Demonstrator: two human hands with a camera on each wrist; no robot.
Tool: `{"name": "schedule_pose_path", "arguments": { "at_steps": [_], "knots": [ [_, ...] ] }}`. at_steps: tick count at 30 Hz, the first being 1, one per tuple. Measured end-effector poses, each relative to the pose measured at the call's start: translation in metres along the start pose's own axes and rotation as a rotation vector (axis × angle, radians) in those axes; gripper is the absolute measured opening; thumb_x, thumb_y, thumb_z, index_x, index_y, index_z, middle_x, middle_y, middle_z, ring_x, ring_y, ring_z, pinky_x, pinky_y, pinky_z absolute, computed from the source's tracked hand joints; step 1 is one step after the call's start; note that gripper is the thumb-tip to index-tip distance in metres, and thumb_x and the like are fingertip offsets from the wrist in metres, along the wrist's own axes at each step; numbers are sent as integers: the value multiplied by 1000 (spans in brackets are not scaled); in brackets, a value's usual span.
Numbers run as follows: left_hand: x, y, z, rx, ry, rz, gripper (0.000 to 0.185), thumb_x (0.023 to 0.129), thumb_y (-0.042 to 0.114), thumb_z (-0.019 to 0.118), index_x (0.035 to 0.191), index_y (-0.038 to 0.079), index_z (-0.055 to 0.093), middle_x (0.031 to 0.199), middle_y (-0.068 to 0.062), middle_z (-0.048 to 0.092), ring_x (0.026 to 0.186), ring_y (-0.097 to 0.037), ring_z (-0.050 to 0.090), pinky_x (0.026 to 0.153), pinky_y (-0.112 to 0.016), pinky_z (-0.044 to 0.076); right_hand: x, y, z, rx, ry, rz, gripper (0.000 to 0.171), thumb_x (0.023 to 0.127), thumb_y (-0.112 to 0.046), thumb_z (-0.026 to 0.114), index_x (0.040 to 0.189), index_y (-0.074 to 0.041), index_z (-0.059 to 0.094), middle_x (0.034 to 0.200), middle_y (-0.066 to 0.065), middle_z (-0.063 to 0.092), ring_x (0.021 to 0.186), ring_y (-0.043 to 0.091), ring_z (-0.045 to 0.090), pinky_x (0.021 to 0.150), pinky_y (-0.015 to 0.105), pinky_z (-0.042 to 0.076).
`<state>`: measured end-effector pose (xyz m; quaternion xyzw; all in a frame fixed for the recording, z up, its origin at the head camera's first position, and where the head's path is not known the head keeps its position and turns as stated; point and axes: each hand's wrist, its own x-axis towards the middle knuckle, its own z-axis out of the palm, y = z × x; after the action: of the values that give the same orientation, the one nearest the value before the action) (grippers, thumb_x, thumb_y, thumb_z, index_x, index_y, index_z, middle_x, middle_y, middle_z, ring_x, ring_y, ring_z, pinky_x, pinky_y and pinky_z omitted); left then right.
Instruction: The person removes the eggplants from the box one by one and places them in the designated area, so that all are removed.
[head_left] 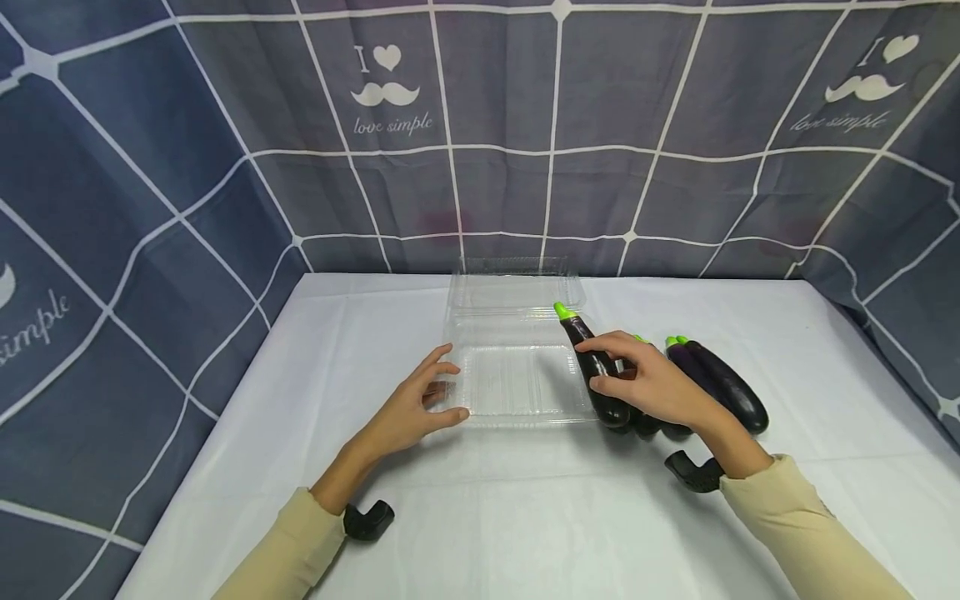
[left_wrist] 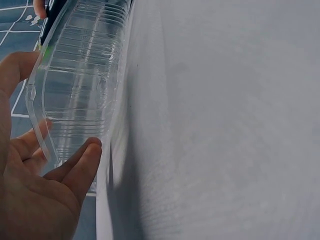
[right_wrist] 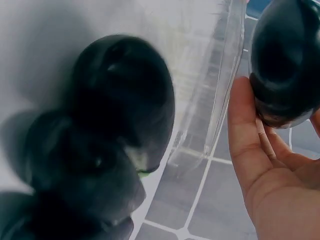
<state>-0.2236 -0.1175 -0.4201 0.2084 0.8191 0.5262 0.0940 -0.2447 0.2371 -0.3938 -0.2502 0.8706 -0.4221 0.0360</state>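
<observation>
My right hand (head_left: 652,375) grips a dark purple eggplant (head_left: 592,367) between thumb and fingers, its green stem end pointing away and to the left. In the right wrist view, the rounded end of that eggplant (right_wrist: 285,65) fills the upper right corner. The eggplant overlaps the right side of an opened clear plastic box (head_left: 517,383), whose lid (head_left: 517,292) lies folded back toward the wall. At the box's left side is my left hand (head_left: 412,408), thumb and fingers spread apart. The left wrist view shows its fingertips right at the box's rim (left_wrist: 32,95).
Several more eggplants (head_left: 723,383) lie on the white-covered table (head_left: 525,508) beneath and to the right of my right hand. A grey cloth with white lines (head_left: 495,192) hangs behind the table and at both sides. Black curved pieces (head_left: 367,521) sit at both wrists.
</observation>
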Motion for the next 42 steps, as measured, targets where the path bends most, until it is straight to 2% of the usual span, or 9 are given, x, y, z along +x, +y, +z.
{"name": "schedule_pose_path", "arguments": {
  "at_steps": [4,10,12,19,28,33,36,42],
  "knots": [
    [2,-4,0,3,-2,-10,49,88,9,75,130,-1,51,162,-8,16,130,-43,44,108,-51,38,-10,2,-9,-38,1,22,40,93,-20,70,132,-24,61,130,-3,56,117,22,50,88,37,48],
    [8,-32,3,17,11,-2,55,87,11,77,133,-1,49,163,-6,13,131,-41,44,108,-50,38,-24,10,-22,-100,25,42,42,93,-19,70,134,-17,60,132,-2,55,118,24,48,88,33,47],
    [9,-37,3,22,12,5,56,87,14,78,133,0,49,163,-5,13,131,-39,45,108,-49,38,-28,13,-25,-120,37,46,41,93,-19,70,133,-16,61,132,0,56,117,25,48,87,31,47],
    [11,-39,2,21,12,28,55,86,21,79,131,3,51,163,-3,16,131,-35,45,107,-47,39,-42,20,-32,-145,69,73,41,92,-19,70,132,-15,62,127,0,57,116,27,50,86,30,47],
    [10,-37,3,13,12,24,55,87,18,78,132,2,50,163,-4,16,132,-37,44,107,-50,39,-59,28,-45,-134,84,89,40,93,-14,69,132,-14,61,134,4,54,121,33,48,87,23,43],
    [11,-37,4,24,6,25,56,87,18,77,133,2,49,163,-5,16,133,-38,43,107,-51,39,-68,36,-52,-159,81,111,41,94,-14,68,134,-12,59,139,10,50,124,38,47,87,30,46],
    [11,-37,3,32,-1,24,56,88,21,77,133,3,49,163,-5,16,134,-37,42,107,-50,39,-74,41,-56,-177,95,131,42,95,-15,68,135,-13,58,139,12,50,123,32,47,85,29,46],
    [12,-38,3,29,-6,24,57,88,20,77,134,2,49,163,-4,15,134,-38,41,108,-50,38,-87,52,-65,-206,134,177,42,95,-17,68,136,-16,59,137,9,51,116,-1,41,83,19,39]
  ]
}}
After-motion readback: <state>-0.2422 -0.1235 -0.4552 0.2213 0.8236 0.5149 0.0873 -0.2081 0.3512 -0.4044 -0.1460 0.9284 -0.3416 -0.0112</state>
